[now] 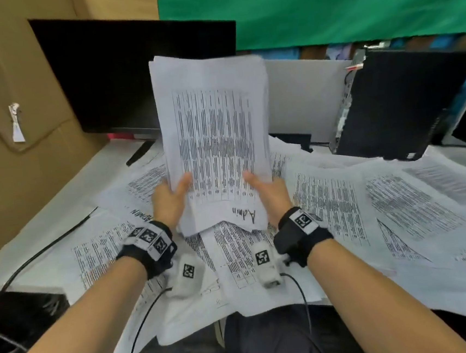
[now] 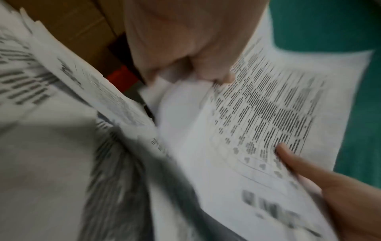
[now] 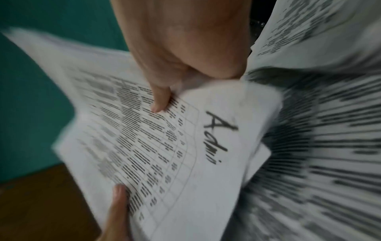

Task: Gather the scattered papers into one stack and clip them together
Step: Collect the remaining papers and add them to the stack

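Stack point(image 1: 214, 138) held upright above surface point(image 1: 58, 204); left hand point(image 1: 171, 199) and right hand point(image 1: 270, 195) fingers grip its lower corners. Loose papers point(image 1: 343, 208) lie below.

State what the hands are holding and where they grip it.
Both hands hold one stack of printed papers upright by its lower end: left hand at the lower left edge, right hand at the lower right, thumbs on the front sheet.

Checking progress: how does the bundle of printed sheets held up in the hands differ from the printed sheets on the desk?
The held bundle of printed sheets stands upright, gathered, gripped by left hand and right hand; the loose printed sheets on the desk lie flat, spread and overlapping, untouched. Both carry dense black table print.
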Action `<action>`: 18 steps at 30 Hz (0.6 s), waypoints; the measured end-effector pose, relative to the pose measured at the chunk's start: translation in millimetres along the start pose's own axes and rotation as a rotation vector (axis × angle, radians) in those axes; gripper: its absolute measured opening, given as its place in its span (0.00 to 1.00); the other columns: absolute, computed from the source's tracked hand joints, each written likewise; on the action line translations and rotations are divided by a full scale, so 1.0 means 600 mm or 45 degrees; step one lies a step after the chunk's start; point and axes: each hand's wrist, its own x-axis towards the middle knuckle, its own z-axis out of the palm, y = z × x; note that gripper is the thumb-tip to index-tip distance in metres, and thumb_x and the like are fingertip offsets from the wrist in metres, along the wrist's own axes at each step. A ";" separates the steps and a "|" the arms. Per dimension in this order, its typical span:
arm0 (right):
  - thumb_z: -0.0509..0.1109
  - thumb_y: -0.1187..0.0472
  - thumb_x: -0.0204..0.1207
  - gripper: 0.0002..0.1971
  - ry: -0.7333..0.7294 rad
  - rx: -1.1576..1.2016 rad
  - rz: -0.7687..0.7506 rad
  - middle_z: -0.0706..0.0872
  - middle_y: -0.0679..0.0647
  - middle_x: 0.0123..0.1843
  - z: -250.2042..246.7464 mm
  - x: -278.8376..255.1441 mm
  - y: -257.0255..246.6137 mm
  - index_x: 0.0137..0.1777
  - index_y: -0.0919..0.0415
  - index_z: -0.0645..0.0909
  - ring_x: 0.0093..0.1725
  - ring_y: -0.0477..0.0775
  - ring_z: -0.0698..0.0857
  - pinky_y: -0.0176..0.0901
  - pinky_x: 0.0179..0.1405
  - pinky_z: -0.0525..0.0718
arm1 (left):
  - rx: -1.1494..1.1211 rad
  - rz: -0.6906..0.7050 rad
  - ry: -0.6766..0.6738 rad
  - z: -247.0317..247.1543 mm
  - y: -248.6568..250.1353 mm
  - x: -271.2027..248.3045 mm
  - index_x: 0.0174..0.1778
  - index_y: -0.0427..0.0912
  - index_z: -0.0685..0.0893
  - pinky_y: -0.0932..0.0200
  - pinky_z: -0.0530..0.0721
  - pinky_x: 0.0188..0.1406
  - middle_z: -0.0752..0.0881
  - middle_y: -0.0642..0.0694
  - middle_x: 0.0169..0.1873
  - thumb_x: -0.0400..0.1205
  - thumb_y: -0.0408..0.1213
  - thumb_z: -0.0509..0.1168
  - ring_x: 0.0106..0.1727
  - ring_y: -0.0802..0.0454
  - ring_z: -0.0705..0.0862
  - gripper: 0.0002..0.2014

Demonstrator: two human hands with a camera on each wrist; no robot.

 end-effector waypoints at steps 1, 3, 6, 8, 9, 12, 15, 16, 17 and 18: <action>0.77 0.50 0.73 0.15 -0.006 0.035 -0.033 0.90 0.57 0.56 -0.003 -0.001 -0.013 0.55 0.55 0.83 0.56 0.58 0.89 0.51 0.57 0.88 | -0.065 0.045 0.102 -0.006 0.006 0.006 0.65 0.41 0.77 0.56 0.83 0.49 0.84 0.48 0.54 0.81 0.55 0.62 0.52 0.49 0.84 0.24; 0.75 0.54 0.76 0.14 -0.048 0.101 -0.035 0.91 0.60 0.56 -0.019 0.004 -0.033 0.58 0.58 0.83 0.54 0.60 0.91 0.52 0.53 0.89 | -0.001 0.043 0.134 -0.026 0.010 0.019 0.60 0.44 0.76 0.58 0.81 0.46 0.83 0.50 0.53 0.83 0.54 0.61 0.50 0.51 0.83 0.18; 0.77 0.48 0.73 0.26 -0.166 0.027 0.235 0.90 0.63 0.60 -0.037 0.017 -0.014 0.66 0.62 0.81 0.57 0.62 0.90 0.59 0.55 0.88 | 0.211 -0.234 -0.221 -0.038 -0.020 0.023 0.67 0.36 0.77 0.54 0.79 0.56 0.83 0.38 0.63 0.86 0.55 0.54 0.58 0.43 0.83 0.26; 0.81 0.44 0.68 0.32 -0.271 -0.157 0.469 0.88 0.64 0.63 -0.028 0.013 0.010 0.66 0.62 0.80 0.60 0.64 0.88 0.60 0.53 0.88 | 0.227 -0.424 -0.428 -0.026 -0.032 0.014 0.73 0.30 0.72 0.47 0.78 0.65 0.78 0.31 0.68 0.85 0.60 0.47 0.66 0.37 0.79 0.36; 0.81 0.48 0.70 0.29 -0.319 -0.158 0.541 0.88 0.66 0.62 -0.024 0.009 0.020 0.65 0.63 0.80 0.58 0.65 0.89 0.59 0.50 0.90 | 0.262 -0.451 -0.450 -0.023 -0.032 0.009 0.72 0.28 0.72 0.47 0.80 0.62 0.81 0.29 0.62 0.85 0.61 0.44 0.61 0.37 0.81 0.38; 0.75 0.63 0.77 0.16 -0.301 0.076 0.605 0.88 0.68 0.60 -0.028 0.020 0.043 0.63 0.65 0.81 0.52 0.65 0.90 0.59 0.43 0.91 | 0.293 -0.424 -0.292 -0.028 -0.044 0.024 0.66 0.25 0.74 0.47 0.82 0.45 0.84 0.26 0.51 0.89 0.52 0.47 0.43 0.44 0.80 0.30; 0.73 0.65 0.79 0.10 -0.310 0.157 0.639 0.88 0.69 0.58 -0.031 0.028 0.058 0.58 0.65 0.82 0.54 0.68 0.88 0.62 0.52 0.89 | 0.400 -0.547 -0.425 -0.033 -0.042 0.009 0.71 0.27 0.71 0.48 0.83 0.51 0.79 0.32 0.67 0.83 0.62 0.44 0.60 0.39 0.81 0.39; 0.72 0.65 0.80 0.05 -0.373 0.128 0.652 0.88 0.67 0.53 -0.026 0.025 0.058 0.53 0.64 0.82 0.49 0.66 0.89 0.58 0.46 0.91 | 0.471 -0.561 -0.459 -0.029 -0.036 0.001 0.72 0.28 0.71 0.52 0.80 0.46 0.78 0.34 0.66 0.84 0.62 0.43 0.61 0.38 0.80 0.39; 0.71 0.64 0.80 0.03 -0.415 0.095 0.663 0.88 0.65 0.47 -0.021 0.024 0.059 0.49 0.64 0.82 0.43 0.64 0.89 0.54 0.38 0.91 | 0.509 -0.544 -0.462 -0.023 -0.038 -0.004 0.72 0.29 0.72 0.55 0.77 0.44 0.79 0.35 0.62 0.86 0.60 0.41 0.59 0.40 0.80 0.37; 0.71 0.65 0.80 0.03 -0.440 0.071 0.669 0.88 0.64 0.44 -0.018 0.024 0.057 0.47 0.64 0.81 0.38 0.61 0.89 0.52 0.32 0.91 | 0.498 -0.524 -0.438 -0.019 -0.039 -0.006 0.71 0.30 0.73 0.55 0.75 0.44 0.80 0.36 0.56 0.87 0.59 0.40 0.54 0.41 0.80 0.36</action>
